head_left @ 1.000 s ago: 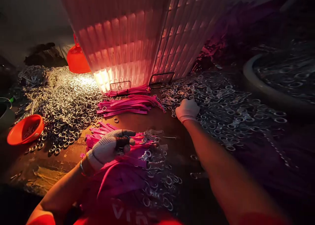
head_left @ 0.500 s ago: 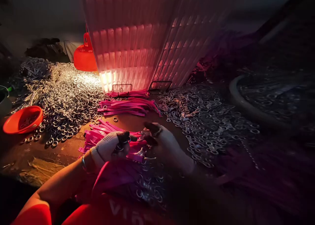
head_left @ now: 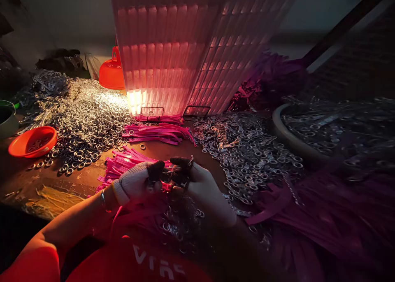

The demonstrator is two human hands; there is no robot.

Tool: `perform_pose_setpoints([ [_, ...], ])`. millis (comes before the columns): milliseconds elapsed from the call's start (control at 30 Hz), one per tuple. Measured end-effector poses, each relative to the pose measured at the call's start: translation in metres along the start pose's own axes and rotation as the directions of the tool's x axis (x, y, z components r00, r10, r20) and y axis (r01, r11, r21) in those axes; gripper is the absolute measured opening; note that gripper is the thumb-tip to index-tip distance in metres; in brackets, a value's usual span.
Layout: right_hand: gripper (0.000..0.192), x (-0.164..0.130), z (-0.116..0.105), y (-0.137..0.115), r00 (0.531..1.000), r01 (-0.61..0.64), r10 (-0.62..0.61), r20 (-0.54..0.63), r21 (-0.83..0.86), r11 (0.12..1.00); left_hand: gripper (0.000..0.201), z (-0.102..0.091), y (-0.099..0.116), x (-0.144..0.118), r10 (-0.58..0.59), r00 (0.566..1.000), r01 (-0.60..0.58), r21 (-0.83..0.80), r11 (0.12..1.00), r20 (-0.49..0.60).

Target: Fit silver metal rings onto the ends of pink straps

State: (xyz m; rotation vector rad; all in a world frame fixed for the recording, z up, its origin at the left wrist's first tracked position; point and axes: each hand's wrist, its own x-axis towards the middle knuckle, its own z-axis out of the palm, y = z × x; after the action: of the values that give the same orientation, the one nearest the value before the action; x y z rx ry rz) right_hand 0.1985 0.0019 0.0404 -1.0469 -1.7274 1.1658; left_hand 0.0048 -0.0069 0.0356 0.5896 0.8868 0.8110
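My left hand (head_left: pixel 138 181), in a white work glove with dark covers on the fingertips, is closed in front of my chest. A pink strap (head_left: pixel 167 187) shows a bright short piece between the hands, in the left fingers. Close against it, my right hand (head_left: pixel 200 183), with dark-covered fingertips too, is pinched shut; what lies in those fingers is too dark to make out. Beyond the hands lies a pile of pink straps (head_left: pixel 119 166). Metal clips with ring ends (head_left: pixel 173 228) lie below, in my lap.
A heap of metal rings (head_left: pixel 83 125) glitters under a red lamp (head_left: pixel 111 74) at left, beside a red bowl (head_left: pixel 18 144). A ribbed translucent panel (head_left: pixel 160 59) stands behind. Metal clips (head_left: pixel 247 154) spread at right near a large basin (head_left: pixel 277 117); more pink straps (head_left: pixel 296 216) lie there.
My hands have come together; the right hand has moved left and its fingers now meet the left ones. The view has shifted slightly to the right.
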Motion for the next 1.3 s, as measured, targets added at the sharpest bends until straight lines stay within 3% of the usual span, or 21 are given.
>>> perform_pose_setpoints([
  [67,0.04,-0.004,0.001,-0.002,0.999,-0.028,0.029,-0.032,0.014,0.999,0.028,0.002,-0.002,-0.003,0.078,0.997,-0.079,0.084,0.993,0.018],
  [200,0.038,-0.01,0.005,0.0,0.992,-0.021,0.02,-0.124,-0.002,1.0,0.024,0.004,-0.001,-0.011,0.103,0.992,-0.114,0.189,0.975,0.07],
  [333,0.044,-0.014,0.014,0.002,0.971,0.084,-0.136,-0.197,-0.25,0.964,0.023,0.01,-0.005,-0.015,0.117,0.984,-0.144,0.214,0.966,0.134],
  [433,0.042,-0.018,0.025,-0.001,0.952,0.2,-0.282,-0.121,-0.45,0.87,0.016,0.017,-0.01,-0.012,0.11,0.985,-0.131,0.166,0.977,0.132],
  [500,0.034,-0.025,0.033,-0.008,0.963,0.215,-0.262,-0.068,-0.398,0.892,0.012,0.019,-0.011,-0.008,0.152,0.983,-0.167,0.153,0.974,0.106],
  [567,0.024,-0.036,0.036,-0.018,0.982,0.132,-0.162,-0.098,-0.257,0.957,0.009,0.013,-0.009,-0.004,0.311,0.948,-0.318,0.263,0.911,0.067],
  [633,0.014,-0.046,0.036,-0.029,0.983,0.029,-0.055,-0.175,-0.147,0.989,0.018,0.001,-0.003,-0.001,0.519,0.855,-0.476,0.428,0.768,0.021],
  [667,0.01,-0.05,0.035,-0.033,0.977,-0.011,-0.015,-0.211,-0.119,0.993,0.022,-0.007,-0.001,0.001,0.584,0.811,-0.506,0.484,0.714,-0.014],
  [700,0.009,-0.051,0.034,-0.035,0.97,-0.04,0.015,-0.243,-0.101,0.994,0.024,-0.015,0.002,0.003,0.602,0.797,-0.501,0.498,0.708,-0.054],
  [733,0.009,-0.051,0.034,-0.036,0.963,-0.064,0.039,-0.267,-0.086,0.994,0.024,-0.022,0.003,0.004,0.567,0.819,-0.469,0.466,0.75,-0.089],
  [833,0.014,-0.037,0.035,-0.028,0.957,-0.112,0.094,-0.276,-0.048,0.993,0.024,-0.035,0.0,0.005,0.259,0.964,-0.24,0.204,0.949,-0.067],
  [933,0.017,-0.019,0.04,-0.016,0.972,-0.078,0.054,-0.227,-0.097,0.992,0.028,-0.037,-0.009,0.002,0.058,0.996,-0.055,-0.044,0.998,0.074],
  [1067,0.019,-0.007,0.043,-0.011,0.986,-0.027,-0.003,-0.165,-0.178,0.984,0.027,-0.037,-0.016,-0.003,0.014,0.989,0.007,-0.141,0.99,0.15],
  [1167,0.023,-0.006,0.047,-0.014,0.991,-0.034,0.007,-0.137,-0.193,0.981,0.019,-0.036,-0.014,-0.004,-0.014,0.994,0.021,-0.061,0.998,0.11],
  [1300,0.027,-0.005,0.054,-0.016,0.997,0.012,-0.025,-0.069,-0.183,0.983,0.014,-0.027,-0.014,-0.004,0.171,0.985,-0.171,0.172,0.97,0.015],
])
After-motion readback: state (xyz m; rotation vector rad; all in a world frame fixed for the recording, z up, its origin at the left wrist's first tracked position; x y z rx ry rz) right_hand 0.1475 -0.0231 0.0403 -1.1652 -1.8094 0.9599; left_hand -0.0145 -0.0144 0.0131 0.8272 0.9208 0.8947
